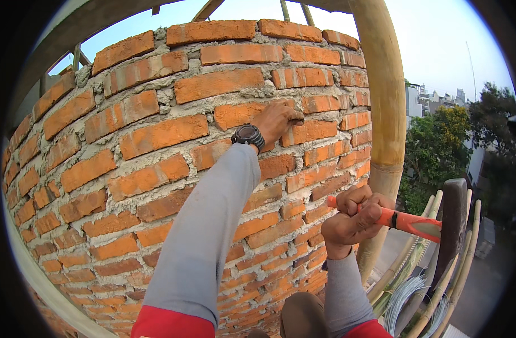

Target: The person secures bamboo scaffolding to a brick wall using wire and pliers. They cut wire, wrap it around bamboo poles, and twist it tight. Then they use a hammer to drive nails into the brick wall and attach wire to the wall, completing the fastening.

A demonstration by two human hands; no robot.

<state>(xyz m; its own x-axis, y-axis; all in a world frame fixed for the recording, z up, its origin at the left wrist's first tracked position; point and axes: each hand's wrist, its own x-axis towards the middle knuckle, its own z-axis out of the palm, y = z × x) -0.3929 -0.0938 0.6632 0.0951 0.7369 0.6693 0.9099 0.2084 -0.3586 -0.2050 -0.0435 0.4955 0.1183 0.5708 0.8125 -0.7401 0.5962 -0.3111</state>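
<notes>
My left hand [274, 123], with a dark watch [248, 136] on its wrist, is up against the brick wall [162, 135]. Its fingers are bent and drawn together at a mortar joint; whatever they pinch is hidden or too small to name. Lower and to the right, my right hand [356, 219] is wrapped round the orange handle of a hammer [418, 225]. The hammer's dark, heavy head points right, away from the wall, beyond the bamboo pole.
A thick upright bamboo pole [379, 112] stands at the wall's right end. Below right are several thinner bamboo poles [466, 265] and a coil of wire [403, 301]. Trees [438, 146] and buildings lie far below. A concrete beam [94, 25] curves overhead.
</notes>
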